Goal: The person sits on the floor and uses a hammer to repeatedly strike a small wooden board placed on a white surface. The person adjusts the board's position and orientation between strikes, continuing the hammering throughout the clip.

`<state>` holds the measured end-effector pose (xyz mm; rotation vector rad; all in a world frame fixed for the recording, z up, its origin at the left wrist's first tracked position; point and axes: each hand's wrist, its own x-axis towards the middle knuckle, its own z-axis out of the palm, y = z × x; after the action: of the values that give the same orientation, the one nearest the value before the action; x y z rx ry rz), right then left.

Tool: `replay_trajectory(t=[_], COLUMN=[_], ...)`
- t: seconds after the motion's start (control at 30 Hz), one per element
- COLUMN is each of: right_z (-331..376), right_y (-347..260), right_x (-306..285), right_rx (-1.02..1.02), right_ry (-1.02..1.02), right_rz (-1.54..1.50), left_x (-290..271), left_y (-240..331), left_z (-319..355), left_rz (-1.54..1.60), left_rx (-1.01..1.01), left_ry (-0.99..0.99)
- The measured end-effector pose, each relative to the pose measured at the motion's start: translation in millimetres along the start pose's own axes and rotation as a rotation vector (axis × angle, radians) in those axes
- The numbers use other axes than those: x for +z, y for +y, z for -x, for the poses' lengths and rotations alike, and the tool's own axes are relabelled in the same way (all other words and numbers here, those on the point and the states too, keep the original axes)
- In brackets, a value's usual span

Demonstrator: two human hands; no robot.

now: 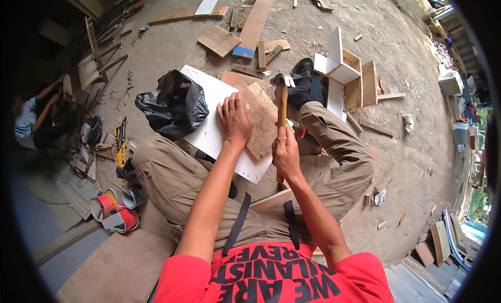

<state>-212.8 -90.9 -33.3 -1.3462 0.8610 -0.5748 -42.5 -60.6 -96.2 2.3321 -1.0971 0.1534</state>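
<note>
In my right hand (286, 149) is a claw hammer (282, 107), its wooden handle upright and its metal head (282, 80) at the top. My left hand (236, 117) lies with fingers stretched out, pressing down where a rough wooden board (261, 115) meets a white panel (206, 138). The panel has small holes along its edges and rests between my legs, partly under the board. A black plastic bag (172, 105) sits on the panel's left part. No nail can be made out under my left fingers.
Offcuts, including a long blue-ended plank (255, 24), lie ahead. A white-and-wood box-like piece (347, 76) stands beyond my right foot. A yellow handsaw (121, 141) and open red cans (125, 219) are at my left. Another person (31, 117) works at the far left.
</note>
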Motion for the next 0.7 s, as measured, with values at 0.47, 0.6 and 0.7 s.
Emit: replay_trajectory(t=[0.47, 0.6, 0.7], right_z=[-17, 0, -5], right_y=[-51, -29, -68], right_x=[-1, -4, -18], right_rx=[-0.078, 0.085, -0.005], right_ry=[0.092, -0.03, 0.028], right_rz=[-0.189, 0.094, -0.056], left_x=[-1, 1, 0], left_y=[4, 1, 2], left_z=[2, 4, 4], left_rz=[-0.044, -0.083, -0.086], left_rx=[-0.03, -0.038, -0.025], left_ry=[-0.056, -0.001, 0.006])
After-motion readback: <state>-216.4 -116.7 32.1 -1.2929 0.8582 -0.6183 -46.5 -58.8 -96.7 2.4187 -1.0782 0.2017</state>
